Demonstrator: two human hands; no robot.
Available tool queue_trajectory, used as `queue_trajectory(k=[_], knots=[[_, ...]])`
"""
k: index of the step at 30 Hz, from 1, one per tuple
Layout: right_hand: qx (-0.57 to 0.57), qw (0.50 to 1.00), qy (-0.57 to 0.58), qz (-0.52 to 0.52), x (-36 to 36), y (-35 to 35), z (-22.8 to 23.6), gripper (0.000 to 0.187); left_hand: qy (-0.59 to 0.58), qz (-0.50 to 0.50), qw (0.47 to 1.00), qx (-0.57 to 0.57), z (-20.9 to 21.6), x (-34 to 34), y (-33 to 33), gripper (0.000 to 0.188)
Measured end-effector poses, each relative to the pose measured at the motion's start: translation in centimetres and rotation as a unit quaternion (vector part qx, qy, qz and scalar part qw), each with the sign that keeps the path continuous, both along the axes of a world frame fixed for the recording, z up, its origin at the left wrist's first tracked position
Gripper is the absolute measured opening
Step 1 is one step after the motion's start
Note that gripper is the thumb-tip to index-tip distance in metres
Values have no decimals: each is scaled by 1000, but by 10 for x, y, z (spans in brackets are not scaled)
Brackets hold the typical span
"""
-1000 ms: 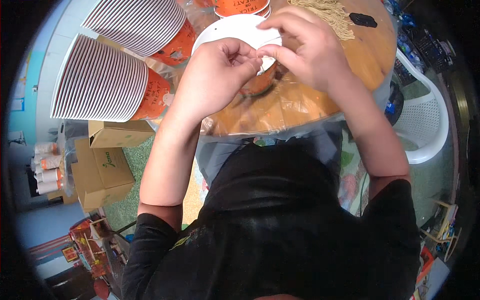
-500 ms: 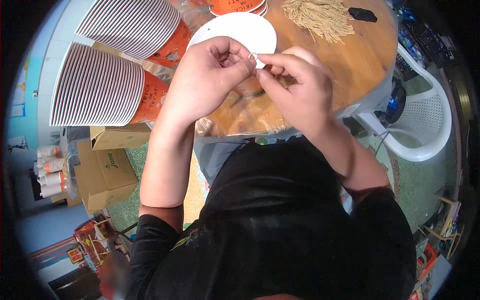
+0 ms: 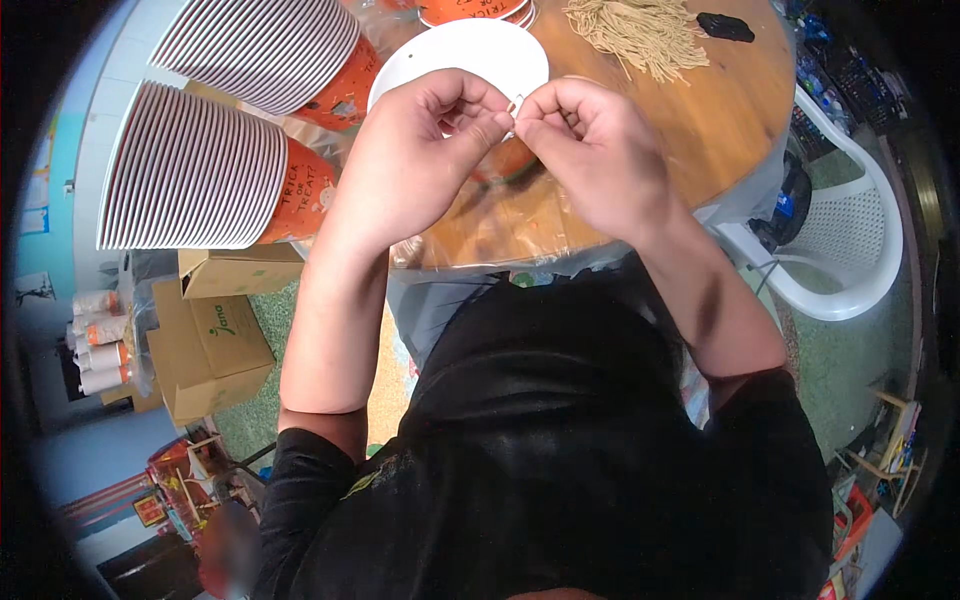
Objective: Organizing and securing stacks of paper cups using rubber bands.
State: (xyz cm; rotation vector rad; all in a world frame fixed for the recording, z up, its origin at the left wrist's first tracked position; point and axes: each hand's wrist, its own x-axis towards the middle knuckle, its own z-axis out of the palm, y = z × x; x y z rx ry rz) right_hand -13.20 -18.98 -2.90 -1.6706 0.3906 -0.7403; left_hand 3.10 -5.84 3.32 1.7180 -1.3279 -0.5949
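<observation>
Close together above the table, my left hand [image 3: 430,150] and my right hand [image 3: 595,150] are both closed in a pinch. Between their fingertips is a short bit of thin tan cord [image 3: 512,107]; most of it is hidden by the fingers. Just behind the hands is a white round bucket [image 3: 460,60], its pale inside showing, with a small dark hole near its left side. The hands cover its near part, so I cannot tell whether the cord passes through it.
Two tall stacks of nested orange-and-white paper buckets [image 3: 200,170] lean at the left. Further back are more orange buckets [image 3: 475,10], a heap of tan cords [image 3: 640,35] and a black object [image 3: 725,27]. A cardboard box [image 3: 215,340] and white plastic chair [image 3: 840,230] flank the round table [image 3: 720,130].
My right fingers have curled in closer to the left ones, and the small cord loop seen before is less open. The white bucket has shifted slightly left.
</observation>
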Motion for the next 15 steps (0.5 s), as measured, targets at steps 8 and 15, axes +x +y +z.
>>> queue_trajectory(k=[8, 15], knots=[[201, 975, -68, 73, -3, 2, 1, 16, -160, -11, 976, -146, -10, -13, 7, 30], [186, 976, -73, 89, -4, 0, 0, 17, -280, 34, 936, -211, -24, -13, 5, 11]])
